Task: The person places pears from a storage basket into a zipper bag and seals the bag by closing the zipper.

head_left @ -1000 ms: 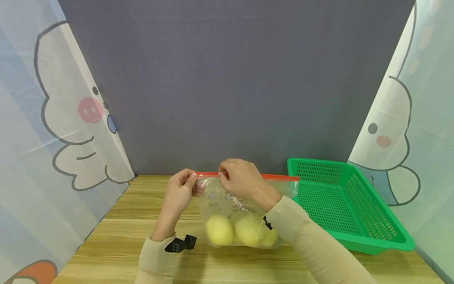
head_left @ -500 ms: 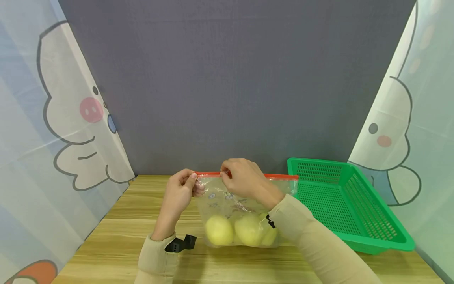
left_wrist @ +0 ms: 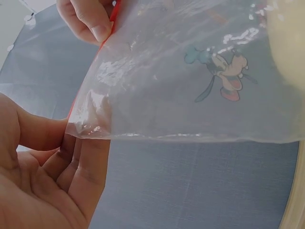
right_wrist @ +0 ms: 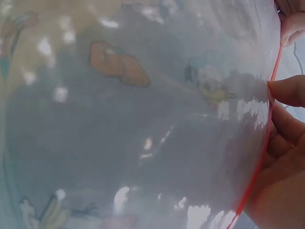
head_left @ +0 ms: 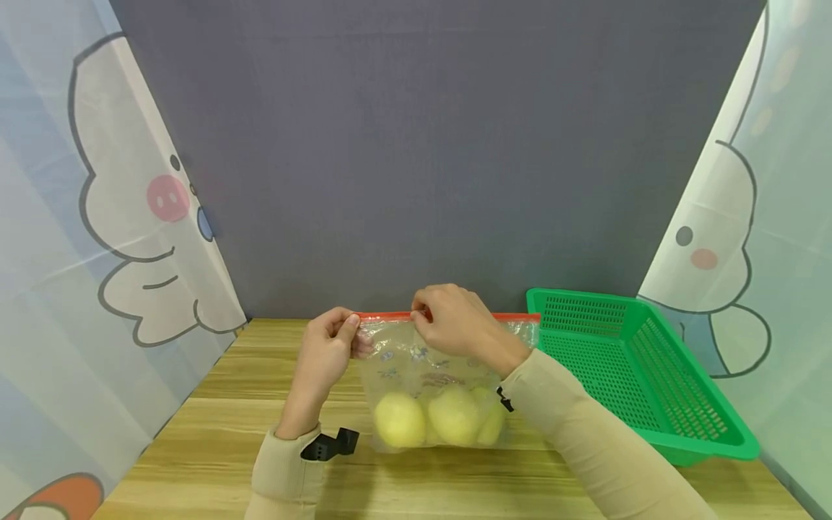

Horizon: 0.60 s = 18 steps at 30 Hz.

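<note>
A clear zip bag (head_left: 416, 368) with a red zip strip (head_left: 383, 316) along its top and small cartoon prints hangs upright between both hands. Several round yellow fruits (head_left: 399, 420) sit at its bottom, their kind blurred by the plastic. My left hand (head_left: 328, 347) pinches the bag's top left corner between thumb and fingers, as the left wrist view shows up close. On the zip strip, right of the left hand, my right hand (head_left: 455, 321) pinches with thumb and forefinger. In the right wrist view the right thumb (right_wrist: 288, 90) presses at the red edge.
A green plastic basket (head_left: 650, 433) with slotted walls stands on the right of the wooden table (head_left: 214, 433), partly behind the bag and right forearm. A dark grey backdrop (head_left: 416, 159) rises behind the table, with cartoon-printed curtains (head_left: 130, 180) at both sides.
My right hand has slid slightly to the right along the red zip strip. The bag's right end has shifted a little left and up; the left hand stays at its corner.
</note>
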Each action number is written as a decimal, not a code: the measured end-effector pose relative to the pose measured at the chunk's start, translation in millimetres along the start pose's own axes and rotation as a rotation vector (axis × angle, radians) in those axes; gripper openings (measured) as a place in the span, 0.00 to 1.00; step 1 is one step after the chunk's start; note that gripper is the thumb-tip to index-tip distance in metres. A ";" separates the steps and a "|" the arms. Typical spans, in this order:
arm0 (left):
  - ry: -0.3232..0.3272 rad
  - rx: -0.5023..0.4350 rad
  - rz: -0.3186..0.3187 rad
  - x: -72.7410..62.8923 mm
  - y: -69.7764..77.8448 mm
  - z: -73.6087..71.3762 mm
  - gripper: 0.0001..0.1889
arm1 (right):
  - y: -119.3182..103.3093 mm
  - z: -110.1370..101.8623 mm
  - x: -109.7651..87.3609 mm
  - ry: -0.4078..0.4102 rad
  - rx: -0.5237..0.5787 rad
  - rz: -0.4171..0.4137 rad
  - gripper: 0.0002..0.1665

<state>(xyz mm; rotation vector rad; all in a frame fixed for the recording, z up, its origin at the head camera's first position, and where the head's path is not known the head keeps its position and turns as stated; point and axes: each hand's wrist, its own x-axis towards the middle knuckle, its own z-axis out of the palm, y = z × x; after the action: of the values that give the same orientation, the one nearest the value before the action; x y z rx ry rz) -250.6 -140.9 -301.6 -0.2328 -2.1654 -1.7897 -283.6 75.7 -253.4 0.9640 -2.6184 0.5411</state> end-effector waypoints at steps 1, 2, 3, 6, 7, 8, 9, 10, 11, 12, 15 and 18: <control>0.001 0.000 0.000 0.0 -0.1 -0.1 0.11 | 0.4 -0.2 -0.2 -0.002 0.001 0.001 0.10; -0.001 -0.001 0.000 0.1 -0.4 0.0 0.11 | 0.8 -0.3 -0.4 -0.004 0.001 0.002 0.10; -0.001 -0.004 -0.001 0.2 -0.6 0.1 0.11 | 1.2 -0.3 -0.7 -0.004 0.001 0.003 0.10; -0.003 -0.008 0.000 0.5 -1.7 0.4 0.11 | 3.0 -0.2 -1.7 0.006 0.004 -0.003 0.10; -0.005 -0.009 0.001 0.6 -2.2 0.6 0.11 | 3.9 -0.1 -2.1 0.010 0.006 -0.005 0.10; -0.006 -0.011 0.002 0.7 -2.7 0.7 0.11 | 4.6 -0.1 -2.6 0.013 0.006 -0.005 0.10; -0.007 -0.013 0.003 0.9 -3.2 0.7 0.11 | 5.5 -0.3 -3.2 0.018 0.008 -0.005 0.10; -0.006 -0.016 0.003 0.8 -3.6 0.5 0.11 | 6.2 -0.8 -3.9 0.022 0.013 -0.003 0.10; -0.006 -0.018 0.002 0.9 -4.0 0.4 0.11 | 7.1 -1.1 -4.7 0.024 0.014 0.002 0.10; -0.006 -0.019 0.001 0.8 -4.3 0.2 0.11 | 8.0 -1.5 -5.4 0.024 0.017 0.006 0.10; -0.004 -0.021 -0.002 1.1 -5.2 -0.1 0.11 | 10.6 -2.9 -7.5 0.029 0.021 0.017 0.10; -0.004 -0.016 -0.003 1.5 -5.6 0.0 0.11 | 13.2 -3.6 -8.5 0.025 0.017 0.021 0.10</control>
<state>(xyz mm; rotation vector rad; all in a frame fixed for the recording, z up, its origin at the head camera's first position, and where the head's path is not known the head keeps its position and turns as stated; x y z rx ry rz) -253.9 -142.1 -306.2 -0.2369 -2.1559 -1.8102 -285.7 91.2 -256.9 0.9303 -2.6085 0.5772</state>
